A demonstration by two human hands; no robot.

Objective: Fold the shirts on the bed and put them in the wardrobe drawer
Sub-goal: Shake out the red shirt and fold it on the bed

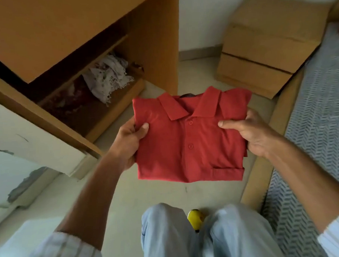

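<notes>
Holding the folded shirt flat in the air above the floor, I had my left hand and right hand each gripping a side edge, thumbs on top, so the fold would hold. Its collar pointed away from me, long axis roughly front-to-back, the open drawer ahead-left.

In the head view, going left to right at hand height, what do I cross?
Open drawer → left hand → red shirt → right hand → bed.
</notes>
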